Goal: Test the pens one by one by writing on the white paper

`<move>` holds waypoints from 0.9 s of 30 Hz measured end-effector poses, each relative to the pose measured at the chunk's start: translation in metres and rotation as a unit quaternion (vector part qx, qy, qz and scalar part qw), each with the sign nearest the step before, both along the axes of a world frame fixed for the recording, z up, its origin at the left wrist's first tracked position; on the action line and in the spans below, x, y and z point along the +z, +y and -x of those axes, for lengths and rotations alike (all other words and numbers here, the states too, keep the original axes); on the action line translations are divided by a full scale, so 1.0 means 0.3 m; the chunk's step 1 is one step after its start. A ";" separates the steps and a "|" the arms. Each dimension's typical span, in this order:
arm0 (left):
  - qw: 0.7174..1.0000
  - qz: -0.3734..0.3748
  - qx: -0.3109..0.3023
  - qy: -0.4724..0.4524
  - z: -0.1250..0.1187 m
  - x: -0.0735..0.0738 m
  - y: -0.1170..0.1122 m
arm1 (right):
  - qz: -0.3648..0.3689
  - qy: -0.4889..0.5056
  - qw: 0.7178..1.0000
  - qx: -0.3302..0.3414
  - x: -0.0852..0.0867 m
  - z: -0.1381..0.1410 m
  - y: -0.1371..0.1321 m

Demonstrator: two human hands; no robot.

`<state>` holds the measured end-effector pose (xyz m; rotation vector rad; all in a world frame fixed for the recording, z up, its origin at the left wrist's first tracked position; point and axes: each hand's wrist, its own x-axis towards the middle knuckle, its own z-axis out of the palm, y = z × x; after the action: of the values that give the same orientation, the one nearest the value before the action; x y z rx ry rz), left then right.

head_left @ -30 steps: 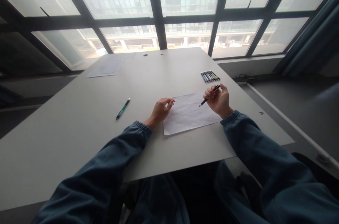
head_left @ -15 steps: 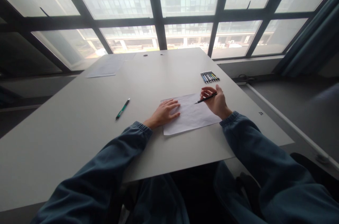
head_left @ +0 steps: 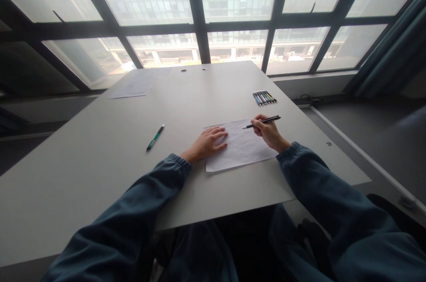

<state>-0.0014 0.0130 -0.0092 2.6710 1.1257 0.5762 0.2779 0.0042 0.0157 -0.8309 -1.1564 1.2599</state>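
Note:
A white sheet of paper [head_left: 241,151] lies on the table in front of me. My left hand [head_left: 211,141] rests flat on its left part, fingers spread. In my right hand [head_left: 267,132] a black pen [head_left: 272,119] is pinched between thumb and fingers, its tip pointing left over the upper part of the sheet. Whether the tip touches the paper I cannot tell. To the left of my left hand a green pen [head_left: 155,138] lies on the table.
Several pens [head_left: 264,97] lie side by side beyond my right hand. More paper [head_left: 129,84] sits at the table's far left. The white table [head_left: 100,171] ends near the windows, and its front edge is close to my body.
My right hand has turned from a looser, raised hold to a closed pinch on the pen, lower over the paper. My left hand stays in place.

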 end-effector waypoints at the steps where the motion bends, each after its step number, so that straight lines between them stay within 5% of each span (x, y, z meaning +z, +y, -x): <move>1: 1.000 0.000 0.001 0.000 0.000 0.000 0.000 | -0.001 -0.018 1.000 0.013 -0.007 -0.001 -0.004; 5: 1.000 -0.001 0.004 0.012 0.001 0.004 -0.003 | -0.023 -0.121 0.990 0.070 -0.036 -0.006 -0.022; 13: 0.999 -0.011 0.006 0.032 0.000 0.005 -0.002 | -0.067 -0.303 0.950 -0.041 -0.100 0.012 -0.030; 27: 1.000 -0.016 0.002 0.015 0.002 -0.005 0.001 | -0.070 -0.347 0.934 -0.052 -0.112 0.018 -0.028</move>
<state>-0.0021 0.0133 -0.0107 2.7141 1.1394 0.5606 0.2725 -0.0044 -0.0181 -1.2620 -1.7093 0.7899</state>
